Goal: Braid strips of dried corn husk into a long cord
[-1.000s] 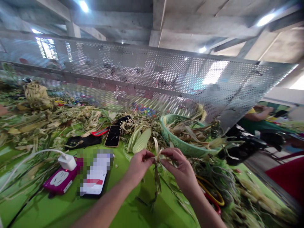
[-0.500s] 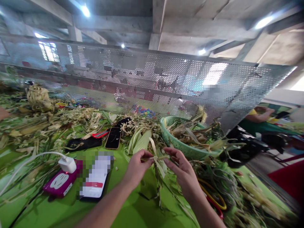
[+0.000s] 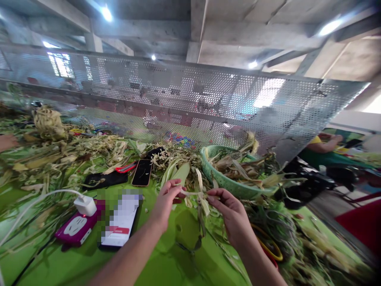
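Between my hands, above the green table, hangs a small bundle of corn husk strips (image 3: 200,198), with pale loops at the top and darker ends dangling below. My left hand (image 3: 167,204) is closed in a pinch on a thin pale strip that runs into the bundle. My right hand (image 3: 229,210) pinches the bundle's other side between thumb and fingers. Behind my left hand lie wide pale green husk leaves (image 3: 178,172). Close behind my right hand stands a green plastic basket (image 3: 220,178) holding dry husks.
On the left are a lit phone (image 3: 122,222) and a purple power strip (image 3: 79,228) with a white charger. Farther back lie a second phone (image 3: 142,172), red-handled scissors (image 3: 126,167) and heaped husks. Yellow-handled scissors (image 3: 272,244) sit right. A perforated metal screen (image 3: 166,95) crosses behind.
My left hand has moved left and my right hand slightly right, so they are farther apart. The strip between them is now drawn out straight. Another person's hand shows more at the left edge.
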{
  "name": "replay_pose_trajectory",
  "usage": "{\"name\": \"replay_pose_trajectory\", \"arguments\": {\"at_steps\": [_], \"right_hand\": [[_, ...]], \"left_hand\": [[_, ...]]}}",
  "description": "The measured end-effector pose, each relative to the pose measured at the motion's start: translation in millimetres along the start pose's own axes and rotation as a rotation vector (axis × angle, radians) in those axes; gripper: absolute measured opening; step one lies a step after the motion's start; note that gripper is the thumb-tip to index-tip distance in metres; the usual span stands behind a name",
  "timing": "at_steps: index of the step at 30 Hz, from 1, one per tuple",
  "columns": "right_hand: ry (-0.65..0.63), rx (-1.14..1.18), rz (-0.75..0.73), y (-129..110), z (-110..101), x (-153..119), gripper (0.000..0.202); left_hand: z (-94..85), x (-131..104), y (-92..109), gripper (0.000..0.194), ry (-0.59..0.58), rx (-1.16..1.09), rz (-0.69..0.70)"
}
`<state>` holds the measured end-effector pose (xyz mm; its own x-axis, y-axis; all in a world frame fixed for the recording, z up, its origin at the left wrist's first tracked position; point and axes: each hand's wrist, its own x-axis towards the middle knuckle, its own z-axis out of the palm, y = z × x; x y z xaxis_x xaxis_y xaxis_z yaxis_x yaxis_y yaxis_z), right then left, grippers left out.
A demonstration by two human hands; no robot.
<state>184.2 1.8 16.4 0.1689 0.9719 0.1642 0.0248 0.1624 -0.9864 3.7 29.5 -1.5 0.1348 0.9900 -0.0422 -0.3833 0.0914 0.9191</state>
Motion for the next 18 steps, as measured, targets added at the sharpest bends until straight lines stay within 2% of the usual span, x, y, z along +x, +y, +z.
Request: {"name": "replay_pose_trajectory", "arguments": {"at_steps": [3, 9, 14, 18], "right_hand": [[-0.007, -0.001, -0.010, 1, 0, 0, 0.028], [-0.012, -0.002, -0.021, 1, 2, -1, 0.029], [-0.049, 0.011, 0.002, 0, 4, -3, 0.025], [-0.051, 0.065, 0.014, 0, 5, -3, 0.025]], "left_hand": [[1.1, 2, -8, 0.041, -0.038, -0.044, -0.091], [7.3, -4, -12, 0.045, -0.203, -0.144, -0.228], [8.8, -10, -6, 0.038, -0.284, -0.076, -0.183], [8.7, -11, -5, 0.042, -0.296, -0.166, -0.175]]}}
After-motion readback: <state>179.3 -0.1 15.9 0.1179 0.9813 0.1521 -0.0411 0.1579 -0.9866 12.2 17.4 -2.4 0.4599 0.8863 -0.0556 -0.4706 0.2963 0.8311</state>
